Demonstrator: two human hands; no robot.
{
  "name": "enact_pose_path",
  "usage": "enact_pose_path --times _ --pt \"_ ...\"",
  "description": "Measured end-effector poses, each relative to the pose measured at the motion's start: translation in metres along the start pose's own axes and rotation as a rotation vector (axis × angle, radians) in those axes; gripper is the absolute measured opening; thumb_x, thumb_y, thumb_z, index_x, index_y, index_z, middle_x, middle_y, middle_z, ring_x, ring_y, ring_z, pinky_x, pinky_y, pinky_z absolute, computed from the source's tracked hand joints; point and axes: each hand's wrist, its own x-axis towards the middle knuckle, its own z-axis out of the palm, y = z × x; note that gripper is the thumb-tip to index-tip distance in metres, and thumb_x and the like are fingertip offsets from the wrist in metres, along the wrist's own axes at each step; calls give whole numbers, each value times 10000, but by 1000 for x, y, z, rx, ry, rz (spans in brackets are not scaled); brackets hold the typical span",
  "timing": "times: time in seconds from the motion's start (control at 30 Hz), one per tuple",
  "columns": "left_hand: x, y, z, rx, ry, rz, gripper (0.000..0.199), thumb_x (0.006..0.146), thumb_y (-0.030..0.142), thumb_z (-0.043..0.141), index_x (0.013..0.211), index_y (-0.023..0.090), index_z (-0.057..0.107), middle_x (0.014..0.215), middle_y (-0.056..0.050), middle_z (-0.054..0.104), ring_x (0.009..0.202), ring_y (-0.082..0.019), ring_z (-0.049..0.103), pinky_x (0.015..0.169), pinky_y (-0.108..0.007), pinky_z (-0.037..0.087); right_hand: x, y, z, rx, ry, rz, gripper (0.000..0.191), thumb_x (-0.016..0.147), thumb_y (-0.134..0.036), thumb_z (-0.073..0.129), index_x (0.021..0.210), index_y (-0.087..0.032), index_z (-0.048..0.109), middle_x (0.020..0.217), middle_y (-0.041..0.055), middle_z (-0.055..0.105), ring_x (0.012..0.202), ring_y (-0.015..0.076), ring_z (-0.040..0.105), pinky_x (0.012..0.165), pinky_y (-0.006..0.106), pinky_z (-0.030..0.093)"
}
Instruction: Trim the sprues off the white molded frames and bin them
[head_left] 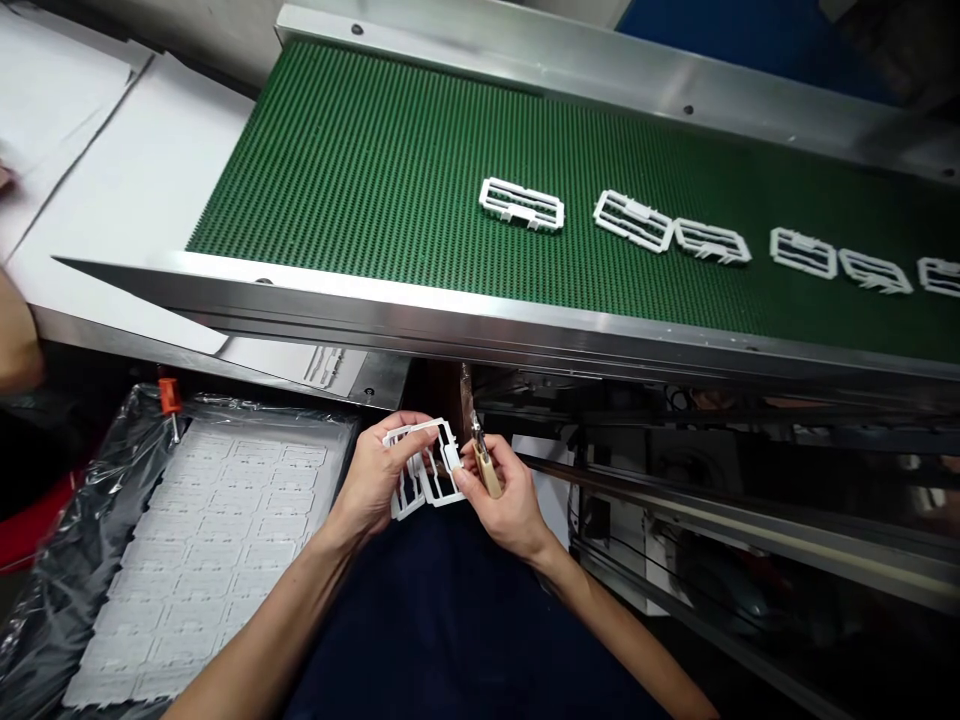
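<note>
My left hand is closed on white plastic frames, thumb across the top. They look like two pieces side by side, each with slotted openings and thin bars. My right hand is wrapped around a small beige-handled tool with a metal head pointing up and away; it looks like nippers, though the jaws are too small to make out. The right thumb touches the right edge of the frames. Both hands are close together in front of my dark clothing, below the near rail of the conveyor.
Several similar white frames lie on the green conveyor belt, between metal rails. At lower left, a box lined with dark plastic holds rows of frames. An orange-handled tool stands at its edge. Another person's arm shows at left.
</note>
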Motion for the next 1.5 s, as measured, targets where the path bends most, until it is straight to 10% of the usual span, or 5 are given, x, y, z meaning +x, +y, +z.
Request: enact_pose_path --times 1.03,1.5 --pt "10 -8 -18 8 17 78 324 687 297 728 964 155 637 772 -19 664 637 -150 610 577 -228 495 12 -5 10 -183 -21 -142 195 791 -248 558 974 -206 504 752 -10 577 625 102 543 619 208 460" --pt "15 7 -133 -114 447 205 268 678 375 734 770 153 615 556 36 540 441 -71 462 403 -153 373 105 -18 124 -278 -406 -142 340 805 -416 553 1065 -200 515 898 26 643 790 149 616 727 261 484"
